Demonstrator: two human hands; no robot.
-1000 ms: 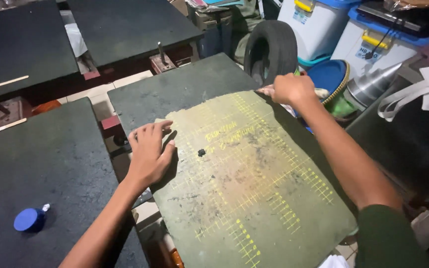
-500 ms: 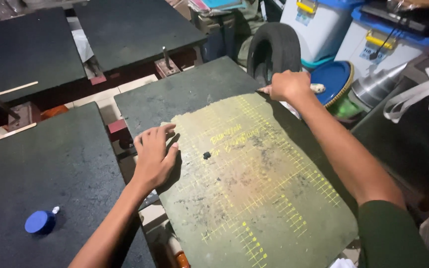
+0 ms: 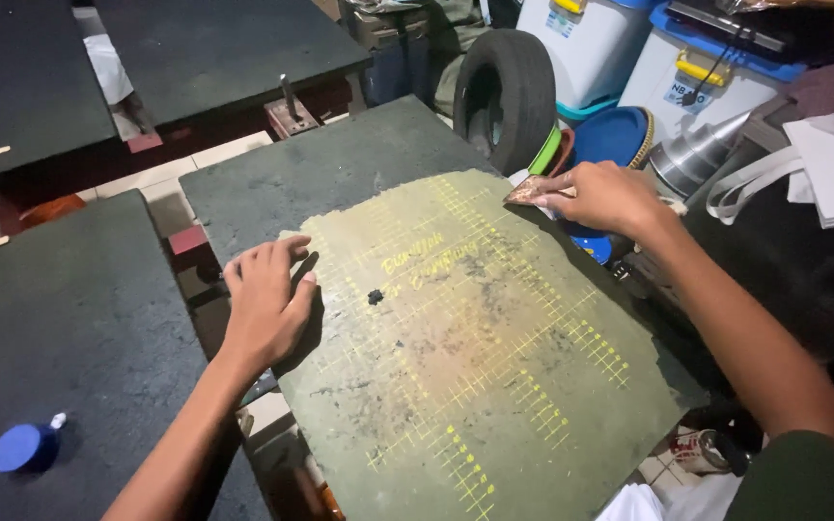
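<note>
While the left hand (image 3: 267, 304) lies flat and open on the near-left edge of the green board (image 3: 465, 357), fingers spread a bit and palm down, it isn't gripping anything, just pressing on the surface. That board is a worn olive-green sheet with a yellow grid and some faded yellow marks on it, plus a small dark spot (image 3: 375, 296) near the middle, just right of the left hand's fingertips. It sits on top of a dark grey work table (image 3: 330, 169), covering most of the near end and sticking out past the table's edge toward the camera.

Over at the far-right corner of the board, the right hand (image 3: 605, 198) is curled loosely, fingers pinched around a small brownish scraper-like piece (image 3: 531, 191) with a pointed tip that touches the board's edge. Can't tell exactly what that piece is made of, it's small and partly covered by the fingers.

Around all this: an old black tyre (image 3: 506, 92) stands upright just behind the table, a blue round lid (image 3: 615, 135) leans beside it, and a shiny metal cone (image 3: 697, 154) sits right of that. White and blue plastic bins (image 3: 591, 43) are stacked further back. Another dark table (image 3: 60, 328) is on the left, with a little blue-capped bottle (image 3: 26, 447) lying on it, well apart from both hands.
</note>
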